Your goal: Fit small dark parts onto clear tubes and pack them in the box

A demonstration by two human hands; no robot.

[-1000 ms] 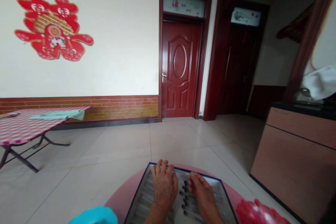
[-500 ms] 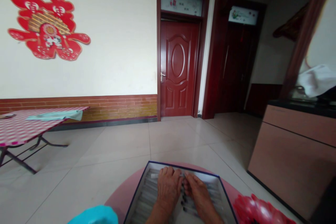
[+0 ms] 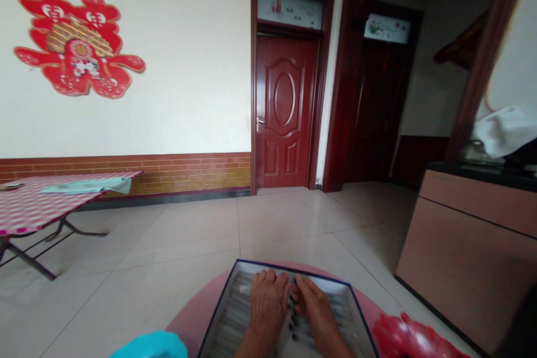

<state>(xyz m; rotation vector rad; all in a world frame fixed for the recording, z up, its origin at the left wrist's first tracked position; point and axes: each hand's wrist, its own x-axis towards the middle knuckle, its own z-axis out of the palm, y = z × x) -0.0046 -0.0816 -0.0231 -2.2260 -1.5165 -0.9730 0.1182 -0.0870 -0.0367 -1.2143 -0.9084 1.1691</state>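
A shallow open box with a dark blue rim (image 3: 289, 278) lies low in the view on a round pink surface (image 3: 193, 319). Inside it, rows of slim grey-white sticks (image 3: 237, 313) run along the left side, and a column of small dark tips (image 3: 296, 329) lies near the middle. My left hand (image 3: 268, 305) rests inside the box, fingers bent down onto the rows. My right hand (image 3: 312, 310) sits close beside it, fingertips nearly touching it among the dark tips. Whether either hand grips anything is hidden.
A shiny red object (image 3: 409, 338) and a cyan object (image 3: 151, 345) sit at the lower edge on either side of the box. A pink cabinet (image 3: 465, 240) stands at right, and a folding table with checked cloth (image 3: 37, 204) stands at left. A red door (image 3: 285, 112) fills the back wall.
Since the oldest frame, my hands have drawn together inside the box, the right moving toward the left. The view has shifted slightly, and the box sits lower in the picture.
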